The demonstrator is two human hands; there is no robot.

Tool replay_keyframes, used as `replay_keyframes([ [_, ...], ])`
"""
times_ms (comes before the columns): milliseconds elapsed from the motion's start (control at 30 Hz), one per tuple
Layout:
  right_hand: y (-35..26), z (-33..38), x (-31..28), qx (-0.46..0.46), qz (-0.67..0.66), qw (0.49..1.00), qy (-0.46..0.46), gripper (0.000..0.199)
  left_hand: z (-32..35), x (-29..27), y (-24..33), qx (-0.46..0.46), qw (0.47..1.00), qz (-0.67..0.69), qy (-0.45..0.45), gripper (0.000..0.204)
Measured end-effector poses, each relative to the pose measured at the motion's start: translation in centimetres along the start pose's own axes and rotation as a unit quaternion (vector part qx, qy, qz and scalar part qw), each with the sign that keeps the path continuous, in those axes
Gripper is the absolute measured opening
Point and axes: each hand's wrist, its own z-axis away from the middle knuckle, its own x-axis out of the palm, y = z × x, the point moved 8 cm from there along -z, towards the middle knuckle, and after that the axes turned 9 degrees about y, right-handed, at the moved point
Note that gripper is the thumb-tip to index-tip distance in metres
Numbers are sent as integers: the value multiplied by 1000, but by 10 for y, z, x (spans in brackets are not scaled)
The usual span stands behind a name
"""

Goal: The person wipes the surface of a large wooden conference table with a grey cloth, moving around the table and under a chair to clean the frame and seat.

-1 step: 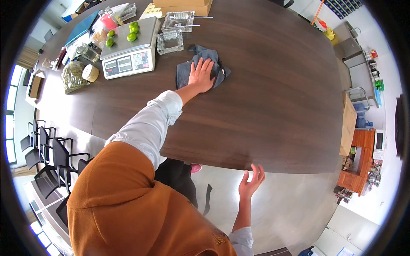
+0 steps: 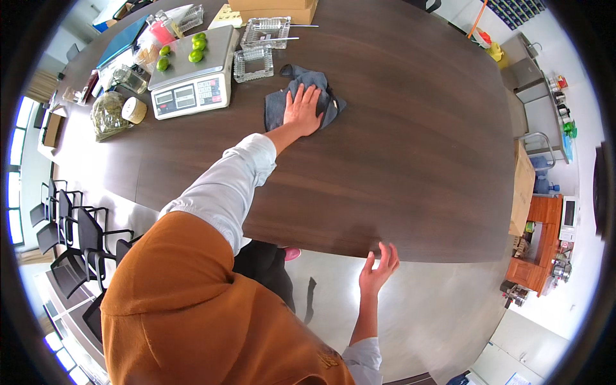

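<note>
My left hand (image 2: 303,110) lies flat on a crumpled dark grey cloth (image 2: 277,109), pressing it to the dark brown table (image 2: 398,147). Its fingers are stretched out and point away from me; part of the cloth is hidden beneath the palm. At the table's near edge, my right hand (image 2: 377,273) hovers with fingers apart and nothing in it. Left of the cloth stands a digital scale (image 2: 192,96) with several green limes (image 2: 196,55) on its metal plate. Between scale and cloth sits a clear ridged glass dish (image 2: 253,64).
Another clear dish (image 2: 266,32) with thin white sticks is behind. Left of the scale are a bag of dried greenish stuff (image 2: 110,117), a small pale-lidded jar (image 2: 134,110) and a glass jar (image 2: 130,80). A cardboard box (image 2: 276,11) stands at the far edge; black chairs (image 2: 93,231) line the left.
My right hand has risen very slightly toward the table edge. My left hand and the cloth are almost in the same place.
</note>
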Motion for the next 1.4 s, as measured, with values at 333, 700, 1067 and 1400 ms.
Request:
replay_keyframes([
  [333, 48, -40, 37, 12, 142, 990, 9, 36, -140, 40, -19, -105, 993, -43, 29, 71],
  [700, 42, -47, 45, 18, 170, 985, 29, 36, -236, 74, -24, -117, 989, -83, 45, 69],
  [1067, 49, -48, 44, 33, 178, 983, 9, 40, -162, 85, 287, 234, 969, 51, -61, 67],
  [1400, 47, -48, 39, 23, 160, 986, 31, 42, 133, 45, 453, 520, 761, 369, -114, 62],
])
